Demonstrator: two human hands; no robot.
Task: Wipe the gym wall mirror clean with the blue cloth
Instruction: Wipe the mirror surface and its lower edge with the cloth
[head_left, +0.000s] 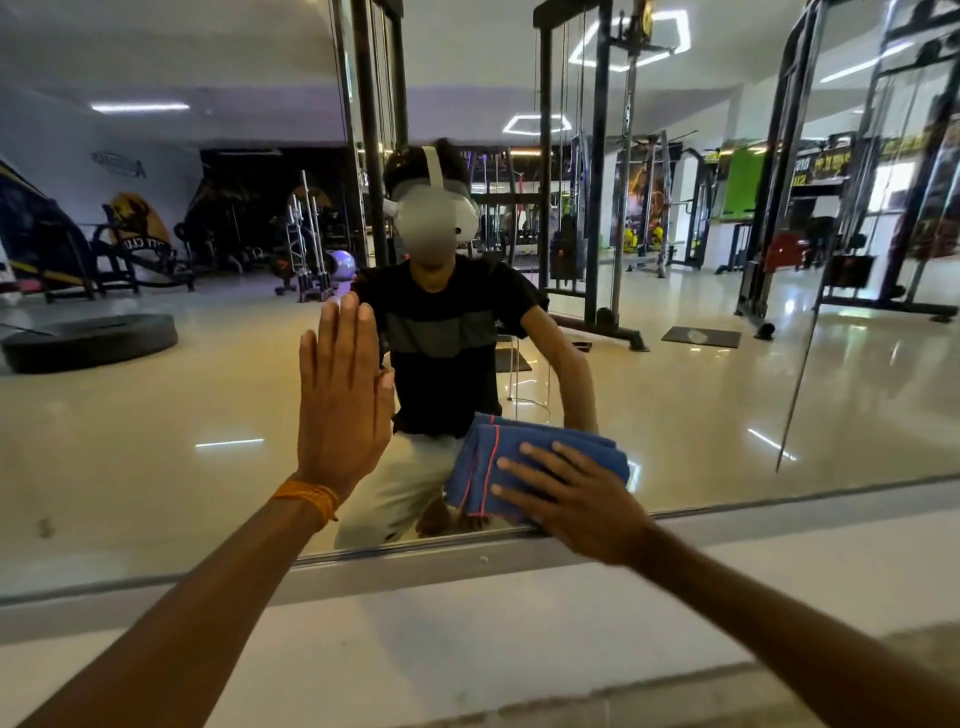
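The wall mirror (156, 426) fills most of the view and reflects the gym and a crouching person. My left hand (343, 400) lies flat against the glass with straight fingers pointing up; an orange thread band circles its wrist. My right hand (566, 493) presses the folded blue cloth (498, 452), which has thin red stripes, onto the glass just above the mirror's bottom edge. Its fingers are spread straight over the cloth.
The mirror's metal bottom frame (415, 566) runs across the view, with a pale wall ledge (467, 639) beneath it. A vertical seam (802, 374) between mirror panels stands to the right. Gym machines and a large tyre appear only as reflections.
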